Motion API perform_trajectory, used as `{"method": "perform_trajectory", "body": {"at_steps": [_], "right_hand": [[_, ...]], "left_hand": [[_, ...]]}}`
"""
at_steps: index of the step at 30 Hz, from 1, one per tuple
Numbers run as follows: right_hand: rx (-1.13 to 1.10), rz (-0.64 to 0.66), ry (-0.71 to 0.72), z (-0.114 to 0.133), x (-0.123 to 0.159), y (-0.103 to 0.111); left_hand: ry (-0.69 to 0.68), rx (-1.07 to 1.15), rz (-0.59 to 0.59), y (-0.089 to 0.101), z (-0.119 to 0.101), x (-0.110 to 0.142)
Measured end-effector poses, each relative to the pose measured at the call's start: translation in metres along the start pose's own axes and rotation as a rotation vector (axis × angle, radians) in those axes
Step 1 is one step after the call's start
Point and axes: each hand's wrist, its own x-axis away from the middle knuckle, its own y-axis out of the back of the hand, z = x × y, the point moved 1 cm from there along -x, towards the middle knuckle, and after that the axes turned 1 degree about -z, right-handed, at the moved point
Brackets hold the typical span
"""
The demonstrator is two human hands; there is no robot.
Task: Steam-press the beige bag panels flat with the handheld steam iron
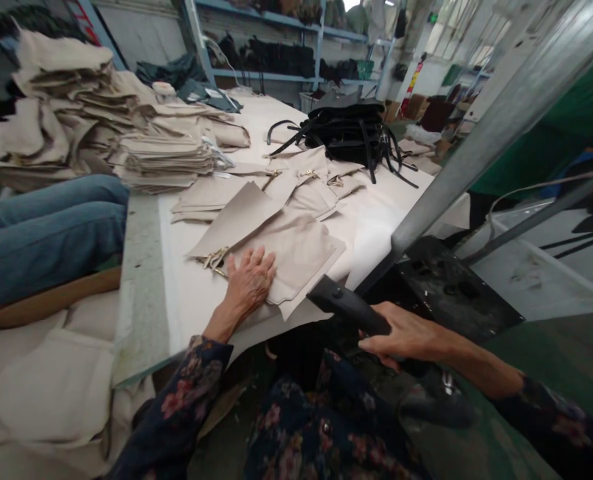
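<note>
My left hand lies flat with its fingers spread on a beige fabric panel on the worktable. Gold-coloured metal clasps stick out beside its fingers, from under a folded beige flap. In my right hand is a black blower-like tool with a long, flat-ended nozzle. That nozzle points at the panel's near right corner, just off the table edge. The tool's lower body is blurred, so its exact kind is unclear.
More beige pieces with gold hardware lie behind. Stacked beige panels stand at the left, black strapped bags at the back. A metal post slants up on the right. Someone's jeans-clad legs are at the left.
</note>
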Motion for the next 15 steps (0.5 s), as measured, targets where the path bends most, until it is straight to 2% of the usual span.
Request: {"method": "perform_trajectory", "body": {"at_steps": [3,9,15], "right_hand": [[0.005,0.084,0.017,0.006,-0.020,-0.018],[-0.014,0.047,0.015,0.024,-0.063,-0.027],[0.078,0.053,-0.001,0.021,-0.048,-0.026]], "left_hand": [[0.065,-0.014,-0.012,-0.012,-0.006,0.016],[0.040,-0.023,-0.040,-0.017,-0.007,0.015],[-0.033,0.058,0.000,-0.018,0.017,0.009]]}}
